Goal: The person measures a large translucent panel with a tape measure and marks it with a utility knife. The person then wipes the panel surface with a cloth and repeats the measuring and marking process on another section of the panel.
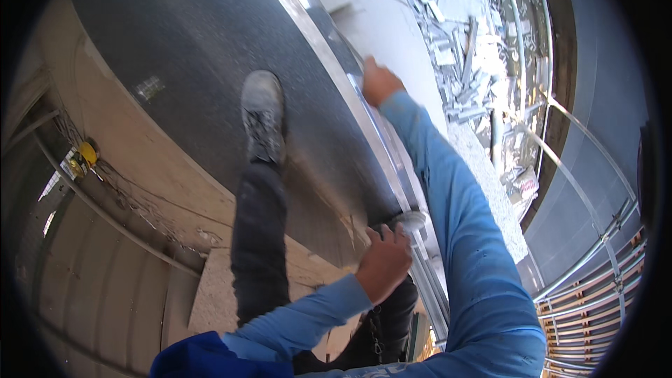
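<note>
My right hand reaches far ahead, its fingers closed at the side of a long shiny metal strip. A thin dark edge runs up from its fingertips; what it grips is too small to make out. Nearer to me, my left hand rests low beside the same strip with its fingers apart. Just beyond its fingertips sits a rounded grey object whose kind I cannot tell. Both arms wear light blue sleeves. My dusty grey shoe stands on the dark smooth panel, left of the strip.
Right of the strip runs a pale ledge, with a heap of metal offcuts and debris lower beyond it. Pipe railings stand farther right. A dusty brown ledge with loose wires and a yellow object lies left.
</note>
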### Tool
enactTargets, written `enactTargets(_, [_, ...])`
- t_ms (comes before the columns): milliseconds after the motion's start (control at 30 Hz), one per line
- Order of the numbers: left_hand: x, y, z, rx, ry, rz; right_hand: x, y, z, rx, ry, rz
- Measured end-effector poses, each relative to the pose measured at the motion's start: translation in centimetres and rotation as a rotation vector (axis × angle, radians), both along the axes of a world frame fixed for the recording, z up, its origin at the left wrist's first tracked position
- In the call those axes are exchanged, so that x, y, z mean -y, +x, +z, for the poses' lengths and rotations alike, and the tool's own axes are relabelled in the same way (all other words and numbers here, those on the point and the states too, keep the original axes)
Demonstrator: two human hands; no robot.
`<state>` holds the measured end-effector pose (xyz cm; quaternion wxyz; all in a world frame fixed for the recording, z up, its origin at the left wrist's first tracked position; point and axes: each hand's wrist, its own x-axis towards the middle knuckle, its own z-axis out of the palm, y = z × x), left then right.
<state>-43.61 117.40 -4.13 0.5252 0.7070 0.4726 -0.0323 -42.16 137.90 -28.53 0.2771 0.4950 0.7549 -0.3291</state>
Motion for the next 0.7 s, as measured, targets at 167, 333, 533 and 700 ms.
enactTargets(167, [-3.9,-3.9,1.1,0.109,-0.044,0.022,-13.1,-20.5,-3.3,-0.223,0.237,0.012])
enactTargets(333, [-1.3,-1.4,-0.9,0.003,0.254,-0.051,-22.1,-32.0,-9.6,-0.09,0.322,0.305])
enactTargets(533, [-1.2,-2.6,-1.1,0.177,0.048,0.118,-22.2,-32.9,-11.3,-0.133,0.254,0.211])
enactTargets(700, [-7.4,-7.0,0.5,0.086,-0.165,0.034,-12.7,-21.5,-9.1,-0.188,0.138,0.102])
